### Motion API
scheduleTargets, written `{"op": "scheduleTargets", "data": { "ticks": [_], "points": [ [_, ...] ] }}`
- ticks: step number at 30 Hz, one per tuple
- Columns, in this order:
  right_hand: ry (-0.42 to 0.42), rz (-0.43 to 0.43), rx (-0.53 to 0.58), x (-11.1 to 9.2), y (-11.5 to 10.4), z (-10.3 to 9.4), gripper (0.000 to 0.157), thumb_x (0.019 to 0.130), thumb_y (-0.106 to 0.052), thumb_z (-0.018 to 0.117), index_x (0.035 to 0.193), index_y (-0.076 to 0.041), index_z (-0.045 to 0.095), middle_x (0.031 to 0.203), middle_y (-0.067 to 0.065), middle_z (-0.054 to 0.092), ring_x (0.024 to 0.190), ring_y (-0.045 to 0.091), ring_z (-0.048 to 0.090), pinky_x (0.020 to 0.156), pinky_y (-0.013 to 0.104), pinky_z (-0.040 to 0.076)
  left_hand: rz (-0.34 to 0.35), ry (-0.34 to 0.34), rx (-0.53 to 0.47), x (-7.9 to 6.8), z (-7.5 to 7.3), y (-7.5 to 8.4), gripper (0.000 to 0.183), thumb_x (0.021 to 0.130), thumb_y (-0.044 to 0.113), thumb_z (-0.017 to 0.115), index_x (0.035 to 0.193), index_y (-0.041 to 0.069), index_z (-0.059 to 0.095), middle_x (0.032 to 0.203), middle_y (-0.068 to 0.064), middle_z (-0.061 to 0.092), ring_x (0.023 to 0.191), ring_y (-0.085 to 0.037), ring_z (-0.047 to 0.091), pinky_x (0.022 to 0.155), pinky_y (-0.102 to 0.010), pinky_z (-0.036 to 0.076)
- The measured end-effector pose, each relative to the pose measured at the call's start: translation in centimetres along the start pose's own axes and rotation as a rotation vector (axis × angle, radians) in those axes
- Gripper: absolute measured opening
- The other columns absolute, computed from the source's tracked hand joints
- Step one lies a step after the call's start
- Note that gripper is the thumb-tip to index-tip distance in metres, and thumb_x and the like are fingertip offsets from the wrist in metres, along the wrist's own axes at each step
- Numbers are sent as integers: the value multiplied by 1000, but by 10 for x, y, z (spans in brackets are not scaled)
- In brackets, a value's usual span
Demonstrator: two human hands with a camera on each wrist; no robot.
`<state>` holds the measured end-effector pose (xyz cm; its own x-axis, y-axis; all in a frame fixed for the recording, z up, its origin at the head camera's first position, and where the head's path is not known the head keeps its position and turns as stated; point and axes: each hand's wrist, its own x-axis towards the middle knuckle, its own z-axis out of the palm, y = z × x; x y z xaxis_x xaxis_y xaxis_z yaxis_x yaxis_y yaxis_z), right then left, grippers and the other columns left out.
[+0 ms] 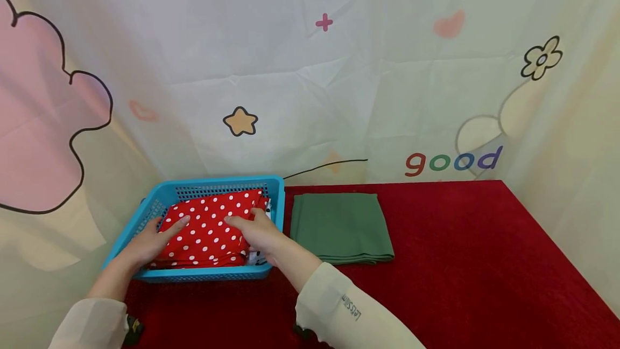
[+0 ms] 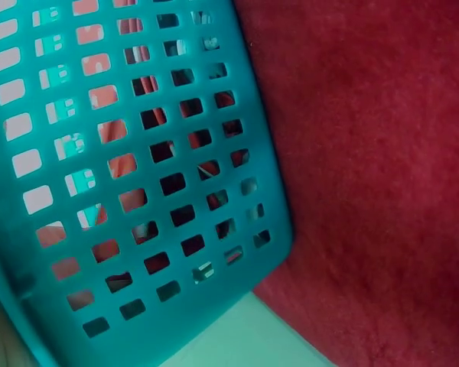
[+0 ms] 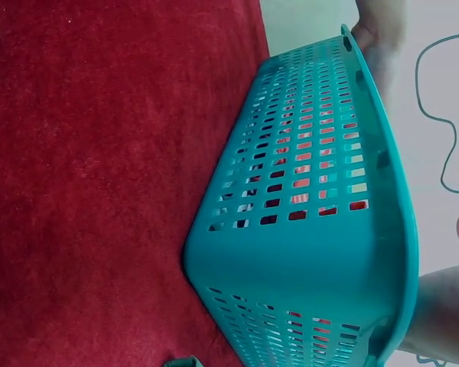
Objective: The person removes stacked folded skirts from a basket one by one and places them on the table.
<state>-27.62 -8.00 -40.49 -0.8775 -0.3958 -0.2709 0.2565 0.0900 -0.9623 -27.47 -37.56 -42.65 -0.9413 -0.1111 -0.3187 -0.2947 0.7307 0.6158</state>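
Observation:
A folded red cloth with white dots [image 1: 203, 236] lies in the blue plastic basket [image 1: 218, 272]. My left hand [image 1: 147, 244] grips its left side, thumb on top and fingers down along the edge. On the opposite side my right hand [image 1: 261, 236] holds the cloth in the same way, thumb over the dotted face. A white fabric with dark spots [image 1: 253, 258] peeks out beneath it at the right. Both wrist views mostly show the perforated basket walls [image 2: 161, 294], with red fabric glimpsed through the holes; in the right wrist view the right hand [image 3: 447, 313] is partly behind the rim.
A folded green cloth [image 1: 341, 228] lies just right of the basket on the red-covered table [image 1: 450, 263]. Behind the table hangs a pale printed curtain [image 1: 300, 96], close to the basket's back rim. The table's edge runs along the right side.

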Motion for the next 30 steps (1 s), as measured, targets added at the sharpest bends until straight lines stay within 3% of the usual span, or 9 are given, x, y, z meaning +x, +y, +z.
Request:
{"op": "scheduleTargets", "data": {
  "ticks": [8,17,30],
  "points": [
    [33,-20,-67,2,1,3,82,95,-46,71,158,-10,34,140,11,53,132,30,48,99,54,57,10,31,-22,4,3,-1,111,100,67,49,160,-10,-3,152,-40,27,136,-58,34,89,-52,62],
    [31,-14,-24,8,4,4,84,96,-48,68,160,-9,30,145,13,49,135,31,45,106,58,51,-2,58,-16,4,3,-1,111,100,66,50,159,-12,-4,152,-42,26,137,-60,33,92,-55,61],
    [15,41,139,16,2,4,89,97,-44,69,163,-10,20,141,16,52,134,35,51,103,55,55,-42,-18,-87,10,0,-5,111,101,70,43,158,-13,-2,148,-38,31,135,-54,37,89,-47,62]
  ]
}}
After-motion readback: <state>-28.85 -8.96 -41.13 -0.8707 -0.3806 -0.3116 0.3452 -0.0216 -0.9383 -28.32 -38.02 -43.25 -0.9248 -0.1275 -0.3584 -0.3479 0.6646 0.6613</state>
